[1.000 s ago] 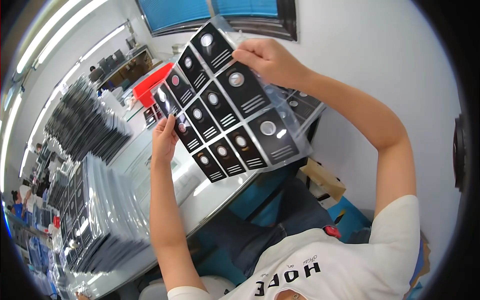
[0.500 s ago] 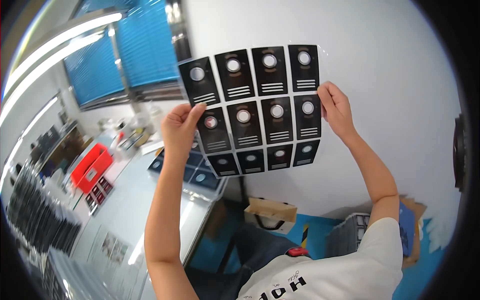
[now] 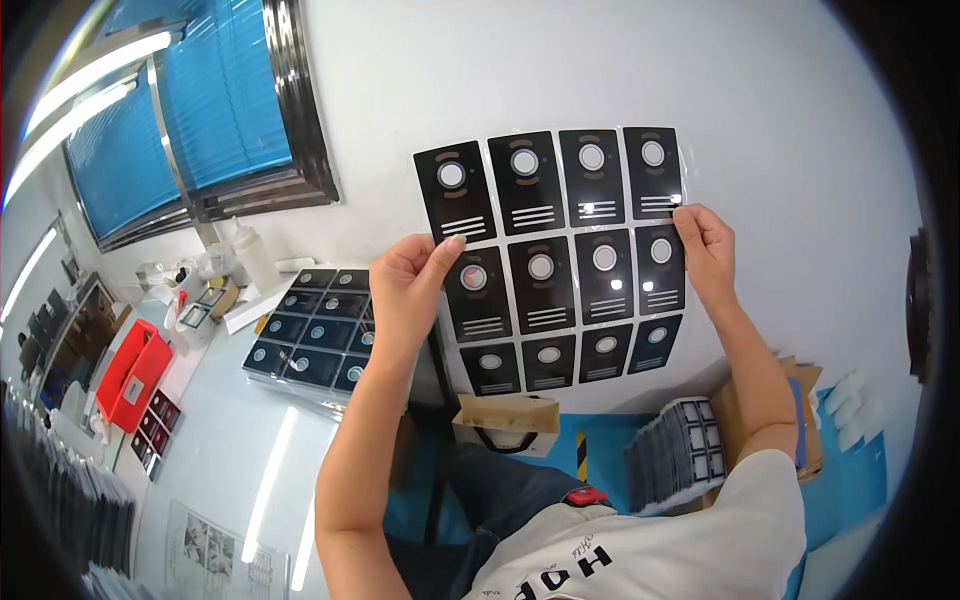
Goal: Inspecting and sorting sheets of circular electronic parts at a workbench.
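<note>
- You're in a small assembly workshop: stacks of black printed panel sheets (image 3: 318,338) cover the long white worktable (image 3: 225,450).
- A red plastic bin (image 3: 132,372) sits left of those stacks.

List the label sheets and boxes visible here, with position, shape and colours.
Label sheet: held up by left hand and right hand; twelve black panels, white circles.
Stacked sheets: white table, left; dark.
Red box: far left.
Cardboard box: floor, brown.
</note>
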Action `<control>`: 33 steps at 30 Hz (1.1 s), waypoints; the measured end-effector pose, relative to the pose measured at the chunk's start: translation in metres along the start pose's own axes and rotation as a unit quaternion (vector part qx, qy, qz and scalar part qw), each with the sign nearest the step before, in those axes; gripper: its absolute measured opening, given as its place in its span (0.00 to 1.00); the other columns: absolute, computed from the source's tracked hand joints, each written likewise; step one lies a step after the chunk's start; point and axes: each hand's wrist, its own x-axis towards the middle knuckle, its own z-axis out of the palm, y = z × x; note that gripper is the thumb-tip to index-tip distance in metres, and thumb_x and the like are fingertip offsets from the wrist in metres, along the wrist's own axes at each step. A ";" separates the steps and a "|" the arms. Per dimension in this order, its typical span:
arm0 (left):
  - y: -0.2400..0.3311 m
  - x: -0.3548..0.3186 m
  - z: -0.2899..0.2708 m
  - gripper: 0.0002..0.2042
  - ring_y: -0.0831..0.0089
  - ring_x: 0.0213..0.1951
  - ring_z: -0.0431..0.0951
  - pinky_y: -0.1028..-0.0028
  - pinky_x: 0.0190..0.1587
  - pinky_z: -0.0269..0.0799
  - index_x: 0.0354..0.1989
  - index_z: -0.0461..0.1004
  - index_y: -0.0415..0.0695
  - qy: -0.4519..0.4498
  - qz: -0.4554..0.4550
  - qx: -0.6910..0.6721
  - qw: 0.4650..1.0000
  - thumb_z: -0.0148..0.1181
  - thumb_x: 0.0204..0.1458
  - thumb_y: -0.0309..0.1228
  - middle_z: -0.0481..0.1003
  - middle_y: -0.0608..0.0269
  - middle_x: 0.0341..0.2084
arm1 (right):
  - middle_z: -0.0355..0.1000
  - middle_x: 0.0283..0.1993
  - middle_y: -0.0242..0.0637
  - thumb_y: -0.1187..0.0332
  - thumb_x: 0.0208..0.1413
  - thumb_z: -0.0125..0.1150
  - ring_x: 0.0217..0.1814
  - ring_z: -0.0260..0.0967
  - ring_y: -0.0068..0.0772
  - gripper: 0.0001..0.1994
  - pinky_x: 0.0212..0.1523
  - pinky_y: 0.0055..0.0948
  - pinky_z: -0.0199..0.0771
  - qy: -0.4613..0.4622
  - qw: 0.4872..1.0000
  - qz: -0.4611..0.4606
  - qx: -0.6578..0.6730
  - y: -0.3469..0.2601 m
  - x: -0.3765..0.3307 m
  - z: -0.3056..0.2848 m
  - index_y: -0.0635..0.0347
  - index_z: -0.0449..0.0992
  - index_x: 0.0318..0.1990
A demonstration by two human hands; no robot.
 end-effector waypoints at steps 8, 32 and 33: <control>0.011 -0.006 -0.002 0.11 0.91 0.19 0.60 0.86 0.21 0.51 0.26 0.76 0.37 0.001 -0.027 -0.008 1.000 0.63 0.51 0.34 0.70 0.76 0.16 | 0.56 0.20 0.17 0.61 0.63 0.50 0.18 0.46 0.07 0.14 0.18 0.14 0.44 -0.008 1.000 -0.001 -0.002 -0.008 -0.013 -0.002 0.59 0.71 0.28; 0.013 -0.009 0.002 0.11 0.90 0.19 0.62 0.86 0.20 0.55 0.27 0.77 0.36 0.013 -0.021 0.010 1.000 0.63 0.51 0.33 0.72 0.74 0.16 | 0.57 0.20 0.18 0.59 0.64 0.48 0.19 0.47 0.07 0.16 0.18 0.13 0.45 0.001 1.000 -0.029 0.005 0.003 -0.004 0.000 0.57 0.69 0.26; 0.014 -0.009 0.003 0.11 0.90 0.19 0.62 0.86 0.20 0.55 0.27 0.77 0.36 0.013 -0.022 0.010 1.000 0.63 0.51 0.33 0.72 0.74 0.16 | 0.57 0.20 0.18 0.59 0.64 0.48 0.19 0.47 0.07 0.16 0.18 0.13 0.45 0.001 1.000 -0.028 0.007 0.004 -0.005 0.000 0.57 0.69 0.26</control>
